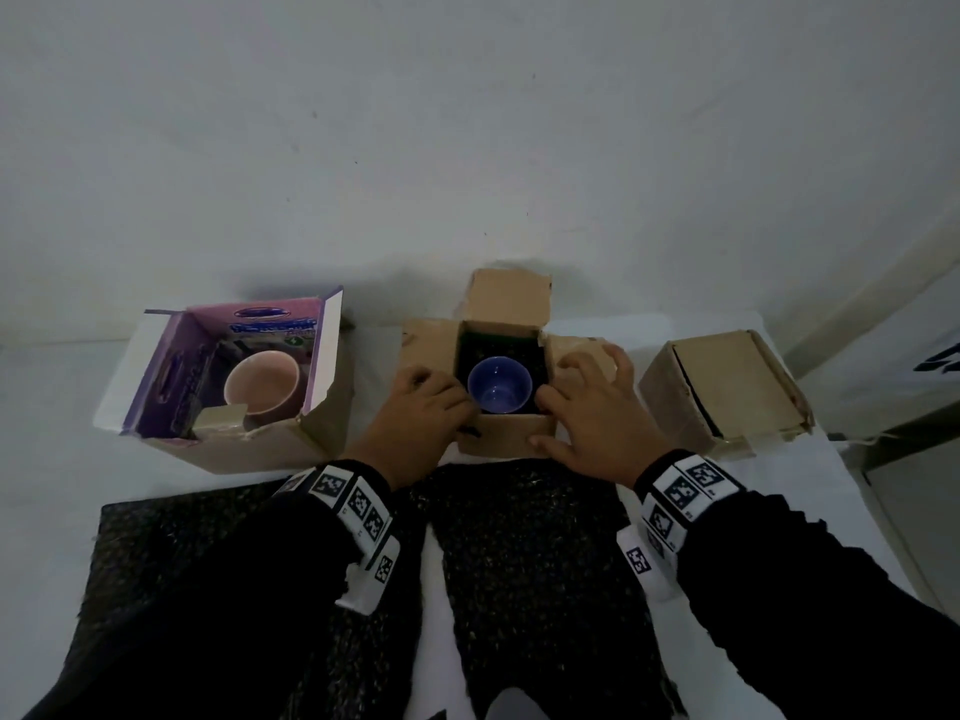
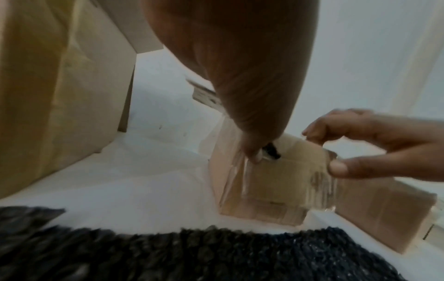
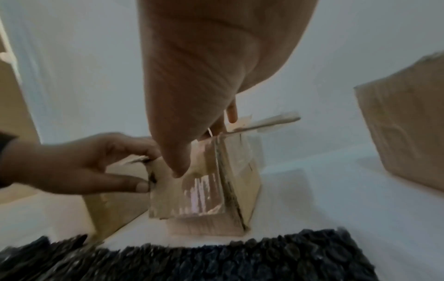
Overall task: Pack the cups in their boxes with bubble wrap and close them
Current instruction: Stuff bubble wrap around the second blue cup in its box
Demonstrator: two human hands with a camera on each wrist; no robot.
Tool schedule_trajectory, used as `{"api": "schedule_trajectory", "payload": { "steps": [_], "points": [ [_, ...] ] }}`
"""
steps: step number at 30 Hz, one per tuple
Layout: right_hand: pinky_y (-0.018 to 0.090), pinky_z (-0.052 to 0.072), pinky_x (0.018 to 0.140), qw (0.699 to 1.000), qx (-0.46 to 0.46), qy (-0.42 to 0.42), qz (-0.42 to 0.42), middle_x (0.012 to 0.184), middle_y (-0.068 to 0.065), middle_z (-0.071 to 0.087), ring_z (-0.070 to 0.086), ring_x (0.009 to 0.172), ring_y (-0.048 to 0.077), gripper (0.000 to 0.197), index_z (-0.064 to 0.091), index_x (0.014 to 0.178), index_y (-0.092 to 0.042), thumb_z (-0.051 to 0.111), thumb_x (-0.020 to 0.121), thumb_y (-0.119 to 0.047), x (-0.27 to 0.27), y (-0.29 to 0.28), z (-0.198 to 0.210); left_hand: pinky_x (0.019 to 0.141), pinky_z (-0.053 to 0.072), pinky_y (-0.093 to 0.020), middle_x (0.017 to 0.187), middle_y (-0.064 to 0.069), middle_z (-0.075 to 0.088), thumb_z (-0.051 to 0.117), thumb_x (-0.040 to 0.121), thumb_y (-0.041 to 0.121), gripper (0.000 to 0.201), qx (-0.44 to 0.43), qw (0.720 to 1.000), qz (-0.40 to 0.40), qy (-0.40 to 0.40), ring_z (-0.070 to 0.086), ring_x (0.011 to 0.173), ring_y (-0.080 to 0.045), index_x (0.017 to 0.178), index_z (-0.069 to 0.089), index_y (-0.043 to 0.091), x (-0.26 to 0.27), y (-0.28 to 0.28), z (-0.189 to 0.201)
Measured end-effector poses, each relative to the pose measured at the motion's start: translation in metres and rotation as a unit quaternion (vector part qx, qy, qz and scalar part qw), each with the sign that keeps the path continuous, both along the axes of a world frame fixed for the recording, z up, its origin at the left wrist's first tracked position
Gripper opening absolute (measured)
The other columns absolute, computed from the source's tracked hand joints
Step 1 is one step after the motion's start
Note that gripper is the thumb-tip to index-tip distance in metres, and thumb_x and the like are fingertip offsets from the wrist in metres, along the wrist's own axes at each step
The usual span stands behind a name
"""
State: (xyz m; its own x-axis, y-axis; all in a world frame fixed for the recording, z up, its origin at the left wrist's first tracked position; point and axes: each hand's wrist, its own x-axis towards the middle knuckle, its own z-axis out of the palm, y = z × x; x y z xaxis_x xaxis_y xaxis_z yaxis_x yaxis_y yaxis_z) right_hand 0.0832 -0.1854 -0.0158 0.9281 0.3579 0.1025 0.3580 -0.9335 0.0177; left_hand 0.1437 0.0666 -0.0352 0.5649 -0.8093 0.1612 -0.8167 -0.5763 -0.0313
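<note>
A blue cup (image 1: pixel 498 387) stands upright inside the open middle brown box (image 1: pixel 506 433), which is lined with dark bubble wrap. My left hand (image 1: pixel 421 407) holds the box's front-left corner, fingers over the rim and thumb on the front wall (image 3: pixel 163 197). My right hand (image 1: pixel 587 402) holds the front-right corner, fingers spread over the right flap (image 1: pixel 576 345), thumb on the front. The far flap (image 1: pixel 509 296) stands open. A pink cup (image 1: pixel 262 387) sits in the open purple-lined box (image 1: pixel 156 371) on the left. Black bubble wrap sheets (image 1: pixel 519 537) lie in front of the boxes.
A closed brown box (image 1: pixel 727 392) stands to the right of the middle one. All of this sits on a white table (image 1: pixel 41 407) against a pale wall. The table's right edge is near the closed box.
</note>
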Motion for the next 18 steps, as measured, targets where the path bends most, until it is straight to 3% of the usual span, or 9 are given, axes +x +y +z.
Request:
{"api": "schedule_trajectory", "payload": {
  "steps": [2, 5, 7, 10, 14, 18],
  "points": [
    [0.064, -0.002, 0.111, 0.999, -0.031, 0.041, 0.01, 0.098, -0.004, 0.066, 0.045, 0.125, 0.032, 0.048, 0.058, 0.105, -0.025, 0.048, 0.08, -0.064, 0.0, 0.006, -0.002, 0.099, 0.028, -0.046, 0.101, 0.005, 0.068, 0.069, 0.072, 0.033, 0.022, 0.015, 0.999, 0.03, 0.018, 0.056, 0.109, -0.022, 0.092, 0.068, 0.024, -0.002, -0.004, 0.006],
    [0.057, -0.027, 0.105, 0.993, -0.081, 0.083, 0.011, 0.102, -0.007, 0.069, 0.035, 0.134, 0.03, 0.062, 0.058, 0.117, -0.027, 0.028, 0.086, -0.071, 0.006, 0.016, -0.007, 0.102, 0.023, -0.05, 0.102, 0.01, 0.068, 0.064, 0.075, 0.049, 0.029, 0.072, 0.994, 0.072, 0.026, 0.05, 0.12, -0.022, 0.092, 0.071, 0.026, -0.003, -0.013, 0.016],
    [0.057, -0.023, 0.108, 0.996, -0.051, 0.074, -0.004, 0.1, -0.005, 0.067, 0.037, 0.132, 0.027, 0.062, 0.058, 0.111, -0.027, 0.022, 0.087, -0.072, 0.016, 0.019, -0.003, 0.1, 0.023, -0.048, 0.108, 0.009, 0.066, 0.062, 0.079, 0.048, 0.029, 0.096, 0.992, 0.086, 0.015, 0.046, 0.122, -0.023, 0.096, 0.072, 0.027, -0.002, -0.018, 0.016],
    [0.062, -0.002, 0.112, 0.999, -0.024, 0.025, -0.038, 0.105, -0.001, 0.062, 0.042, 0.126, 0.026, 0.062, 0.057, 0.099, -0.026, 0.022, 0.087, -0.076, 0.034, 0.016, 0.006, 0.096, 0.021, -0.046, 0.102, 0.01, 0.067, 0.068, 0.077, 0.045, 0.023, 0.084, 0.991, 0.1, 0.012, 0.049, 0.12, -0.025, 0.091, 0.073, 0.027, -0.002, -0.02, 0.012],
    [0.062, -0.013, 0.111, 0.993, -0.067, 0.084, -0.056, 0.127, 0.011, 0.058, 0.03, 0.138, 0.028, 0.08, 0.058, 0.107, -0.026, 0.007, 0.081, -0.082, 0.05, 0.012, 0.004, 0.099, 0.019, -0.046, 0.102, 0.014, 0.068, 0.07, 0.078, 0.043, 0.021, 0.057, 0.992, 0.114, 0.019, 0.046, 0.126, -0.022, 0.093, 0.071, 0.029, -0.002, -0.02, 0.009],
    [0.059, -0.01, 0.111, 0.991, -0.043, 0.092, -0.081, 0.129, 0.013, 0.055, 0.03, 0.138, 0.027, 0.059, 0.056, 0.106, -0.023, 0.028, 0.087, -0.072, 0.054, 0.02, -0.005, 0.098, 0.025, -0.047, 0.105, 0.002, 0.068, 0.074, 0.076, 0.031, 0.023, 0.023, 0.992, 0.121, 0.023, 0.048, 0.125, -0.03, 0.096, 0.07, 0.022, -0.01, -0.024, 0.001]
  ]
}}
